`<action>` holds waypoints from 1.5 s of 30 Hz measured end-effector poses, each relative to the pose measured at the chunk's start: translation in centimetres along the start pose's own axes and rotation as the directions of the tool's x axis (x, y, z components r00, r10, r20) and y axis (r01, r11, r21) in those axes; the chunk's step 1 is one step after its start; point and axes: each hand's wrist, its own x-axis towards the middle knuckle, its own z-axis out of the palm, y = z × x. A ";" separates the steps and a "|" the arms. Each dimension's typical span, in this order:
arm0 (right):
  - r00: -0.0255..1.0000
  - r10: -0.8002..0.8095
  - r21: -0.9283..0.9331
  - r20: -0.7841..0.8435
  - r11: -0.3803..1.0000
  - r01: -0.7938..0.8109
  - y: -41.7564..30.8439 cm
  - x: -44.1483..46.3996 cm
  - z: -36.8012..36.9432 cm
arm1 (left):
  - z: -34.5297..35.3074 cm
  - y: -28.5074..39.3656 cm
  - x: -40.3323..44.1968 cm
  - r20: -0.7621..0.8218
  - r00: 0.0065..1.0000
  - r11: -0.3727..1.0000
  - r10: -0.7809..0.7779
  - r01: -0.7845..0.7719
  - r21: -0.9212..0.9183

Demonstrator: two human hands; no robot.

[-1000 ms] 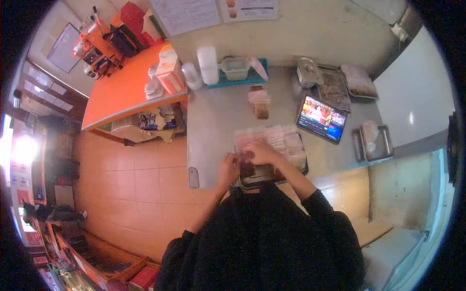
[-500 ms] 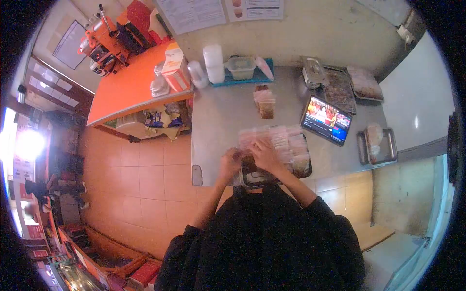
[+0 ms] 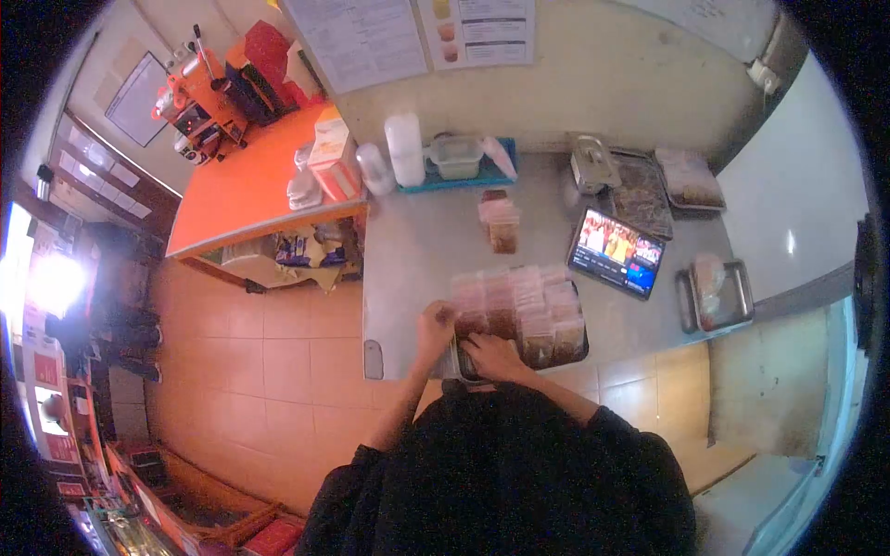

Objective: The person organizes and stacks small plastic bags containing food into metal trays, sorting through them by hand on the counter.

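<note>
Clear plastic packets (image 3: 530,310) with brown contents and pale pink tops stand in rows in a dark-rimmed metal tray (image 3: 585,350) at the near edge of the steel table. My left hand (image 3: 436,326) is at the tray's left side, its fingers closed at the edge of a packet in the leftmost row. My right hand (image 3: 493,357) lies low over the tray's near left part, fingers bent down; what is under the fingertips is hidden. Beyond the tray, a small group of similar packets (image 3: 502,233) lies on the table.
A tablet (image 3: 616,250) showing video leans right of the tray. Farther right is a metal pan (image 3: 738,295) holding a bag. At the back stand a blue tray (image 3: 436,187) with plastic containers, a lidded steel container (image 3: 594,167) and filled trays (image 3: 640,196). An orange counter (image 3: 264,171) adjoins on the left.
The view has tilted up, so the table sits lower in the picture. My hands have moved apart: the right has drawn back toward the tray's near edge, the left stays at its left side.
</note>
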 end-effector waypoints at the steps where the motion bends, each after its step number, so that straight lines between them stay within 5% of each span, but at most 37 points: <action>1: 0.999 -0.011 0.012 -0.034 1.000 0.011 0.0 -0.3 0.0 | 0.0 0.2 -0.1 -0.005 1.000 1.000 0.005 -0.005 -0.001; 2: 0.997 -0.022 0.024 -0.067 0.999 0.024 -0.8 0.1 -1.6 | 0.0 0.6 -0.2 -0.021 1.000 0.999 0.017 -0.016 0.028; 3: 0.990 0.046 0.088 0.136 0.994 -0.058 -1.1 0.1 -3.7 | 0.0 0.9 -0.2 -0.037 0.999 0.998 0.033 -0.031 0.059; 4: 0.991 0.042 0.083 0.128 0.995 -0.053 -0.6 0.8 -4.5 | -0.2 1.1 -0.2 -0.040 0.998 0.997 0.042 -0.040 0.060; 7: 0.974 0.179 0.250 -0.140 0.958 -0.140 2.1 3.1 -7.2 | -0.2 1.4 -0.3 -0.027 0.995 0.964 0.094 -0.084 0.253; 9: 0.878 0.357 0.131 -0.321 0.934 -0.332 5.5 6.0 -10.0 | -0.3 1.0 -0.4 0.011 0.996 0.967 0.088 -0.088 0.240; 13: 0.627 0.203 -0.058 -0.752 0.927 -0.370 13.5 11.4 -12.0 | -0.1 1.6 -0.6 -0.046 0.997 0.991 0.058 -0.052 0.124; 14: 0.627 0.201 -0.057 -0.752 0.929 -0.366 15.2 12.1 -11.6 | -0.1 1.3 -0.6 -0.027 0.997 0.988 0.071 -0.066 0.143; 16: 0.708 0.479 0.187 -0.518 0.872 -0.452 17.2 13.0 -10.7 | -0.2 1.1 -0.9 -0.010 0.997 0.984 0.076 -0.074 0.164; 19: 0.716 0.516 0.149 -0.470 0.846 -0.511 17.1 13.0 -9.9 | -0.3 1.0 -0.9 -0.046 0.993 0.983 0.107 -0.098 0.155; 23: 0.763 0.332 0.053 -0.555 0.929 -0.365 17.0 12.5 -9.7 | -0.9 2.3 -1.0 -0.108 0.993 0.996 0.045 -0.036 0.085; 26: 0.819 0.424 0.121 -0.385 0.904 -0.411 16.2 12.5 -11.1 | -1.6 3.4 0.2 -0.111 0.989 0.983 0.102 -0.083 0.167; 31: 0.929 0.206 0.292 -0.307 0.949 -0.114 10.8 10.4 -16.1 | -0.3 7.5 3.5 -0.102 0.970 0.966 0.219 -0.201 0.162; 33: 0.949 0.207 0.371 -0.239 0.922 -0.107 8.8 9.5 -17.9 | 1.3 8.9 4.7 -0.160 0.978 0.969 0.133 -0.163 -0.185; 34: 0.964 0.201 0.449 -0.173 0.887 -0.104 7.9 9.2 -18.5 | 1.3 8.9 5.3 -0.155 0.979 0.969 0.130 -0.158 -0.187; 36: 0.959 0.220 0.452 -0.176 0.884 -0.120 6.2 8.6 -19.1 | 1.4 8.4 5.6 0.359 0.929 0.847 -0.091 0.261 -0.462; 38: 0.953 0.243 0.456 -0.180 0.879 -0.138 5.5 8.1 -19.1 | 1.9 10.3 4.4 0.286 0.956 0.876 -0.071 0.197 -0.441; 40: 0.931 0.304 0.678 -0.203 0.730 -0.090 5.2 7.5 -18.7 | 2.2 10.8 3.7 0.214 0.975 0.900 -0.052 0.139 -0.413; 42: 0.924 0.322 0.714 -0.206 0.696 -0.083 5.3 7.2 -18.2 | 2.2 10.1 3.8 0.385 0.881 0.623 -0.274 0.468 -0.626; 45: 0.929 0.331 0.813 -0.166 0.579 -0.062 5.5 6.8 -17.7 | 2.0 9.2 3.5 0.313 0.908 0.712 -0.278 0.414 -0.567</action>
